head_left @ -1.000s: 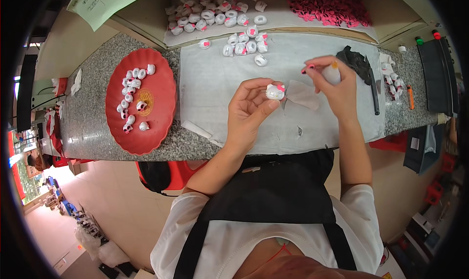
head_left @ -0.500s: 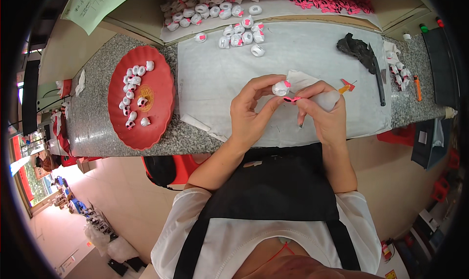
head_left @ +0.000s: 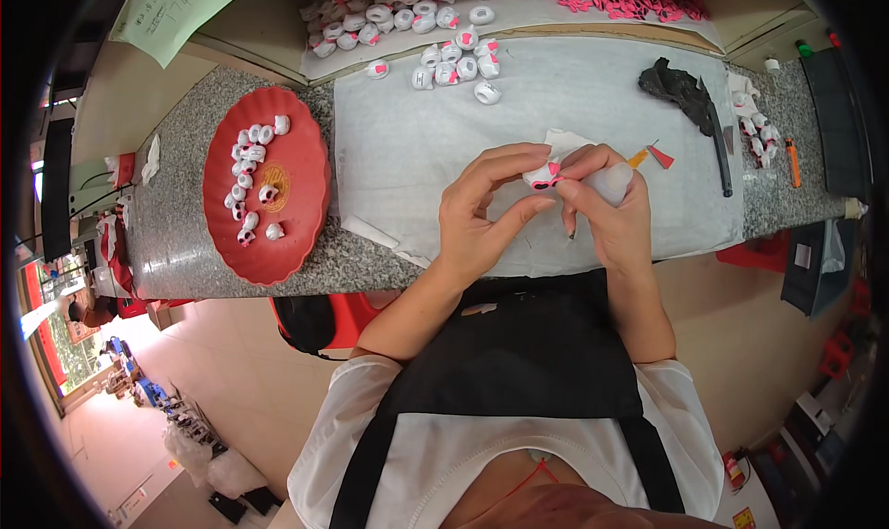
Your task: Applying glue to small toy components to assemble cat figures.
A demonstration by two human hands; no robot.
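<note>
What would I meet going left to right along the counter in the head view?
Red plate of small white pieces → left hand → small white and pink piece held by both hands → right hand → black tool → orange lighter.

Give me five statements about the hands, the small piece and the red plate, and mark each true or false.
1. The left hand holds a small white and pink piece. True.
2. The right hand rests flat on the table, apart from the piece. False: it is raised and meets the piece, gripping a small whitish bottle.
3. The red plate lies to the person's left. True.
4. The red plate is empty. False: several small white pieces lie on it.
5. The dark tool is in the right hand. False: it lies on the table, further right.
</note>
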